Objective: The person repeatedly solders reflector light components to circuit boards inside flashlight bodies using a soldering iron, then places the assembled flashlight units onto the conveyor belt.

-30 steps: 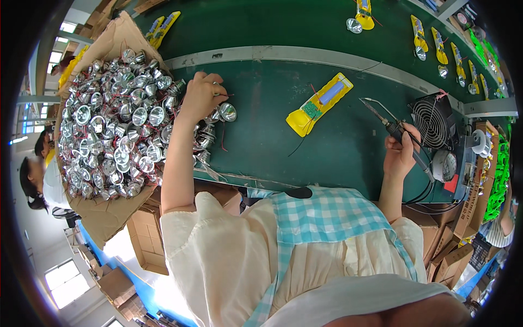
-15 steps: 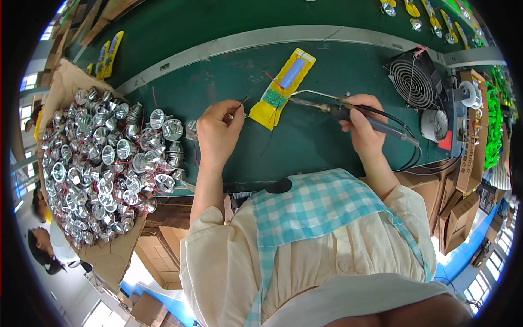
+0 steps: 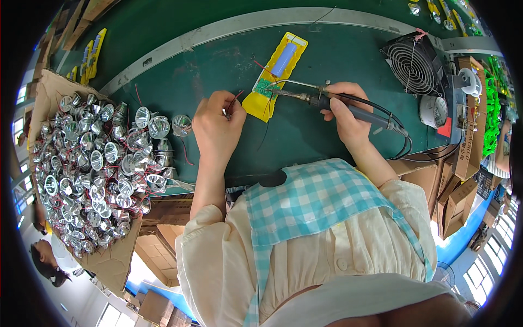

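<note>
My right hand [image 3: 348, 114] grips a soldering iron [image 3: 376, 115] with a thin curved metal tube [image 3: 299, 83] fixed along it. The iron's tip is at the green circuit board [image 3: 263, 87], touching it or just above. That board sits in a yellow plastic housing [image 3: 259, 107] beside a blue-violet cylindrical battery [image 3: 284, 60]; a red wire and a dark wire stick out from it. Left of the housing, my left hand [image 3: 219, 122] is closed in a pinch, with a thin red wire [image 3: 236, 98] showing at the fingertips. A small shiny bit there is too small to name.
A cardboard box [image 3: 111, 267] heaped with silvery reflector cups [image 3: 111, 152] stands at left; one loose cup [image 3: 181, 125] lies beside my left hand. A black fan [image 3: 412, 65] and a round white container [image 3: 433, 111] stand at right. A metal rail [image 3: 218, 32] crosses behind.
The iron's tip has moved left along the board. My left hand has turned, its fingertips now drawn back from the housing. The whole view has shifted slightly.
</note>
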### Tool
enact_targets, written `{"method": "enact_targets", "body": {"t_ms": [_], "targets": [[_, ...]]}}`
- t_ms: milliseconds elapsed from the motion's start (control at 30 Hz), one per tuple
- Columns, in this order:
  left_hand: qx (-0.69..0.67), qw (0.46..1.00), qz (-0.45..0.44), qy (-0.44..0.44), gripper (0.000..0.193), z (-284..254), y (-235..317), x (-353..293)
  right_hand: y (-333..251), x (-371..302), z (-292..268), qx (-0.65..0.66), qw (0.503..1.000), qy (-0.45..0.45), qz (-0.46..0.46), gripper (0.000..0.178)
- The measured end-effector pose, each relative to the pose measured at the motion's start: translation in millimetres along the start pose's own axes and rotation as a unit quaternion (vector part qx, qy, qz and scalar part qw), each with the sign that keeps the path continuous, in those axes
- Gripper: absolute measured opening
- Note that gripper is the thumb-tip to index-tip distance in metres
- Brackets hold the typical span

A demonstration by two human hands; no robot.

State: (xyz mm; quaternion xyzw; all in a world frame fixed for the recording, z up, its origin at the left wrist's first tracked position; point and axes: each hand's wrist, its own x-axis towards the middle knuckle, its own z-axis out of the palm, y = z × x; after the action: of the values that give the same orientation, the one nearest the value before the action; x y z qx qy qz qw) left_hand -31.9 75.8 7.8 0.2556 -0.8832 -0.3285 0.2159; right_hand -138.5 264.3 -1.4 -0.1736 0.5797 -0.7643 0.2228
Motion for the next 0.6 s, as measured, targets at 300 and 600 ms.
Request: {"method": "enact_targets", "body": {"t_ms": [300, 600], "targets": [[0.055, 0.995, 0.084, -0.018, 0.008, -0.4, 7.4, -0.4, 0.8, 0.7, -1.9, -0.017, 1.000, 0.014, -0.003, 0.017], [0.035, 0.993, 0.112, -0.023, 0.008, 13.4, 6.4, -2.5, 0.1, 1.2, -1.7, -0.045, 0.999, 0.024, 0.019, 0.016]]}}
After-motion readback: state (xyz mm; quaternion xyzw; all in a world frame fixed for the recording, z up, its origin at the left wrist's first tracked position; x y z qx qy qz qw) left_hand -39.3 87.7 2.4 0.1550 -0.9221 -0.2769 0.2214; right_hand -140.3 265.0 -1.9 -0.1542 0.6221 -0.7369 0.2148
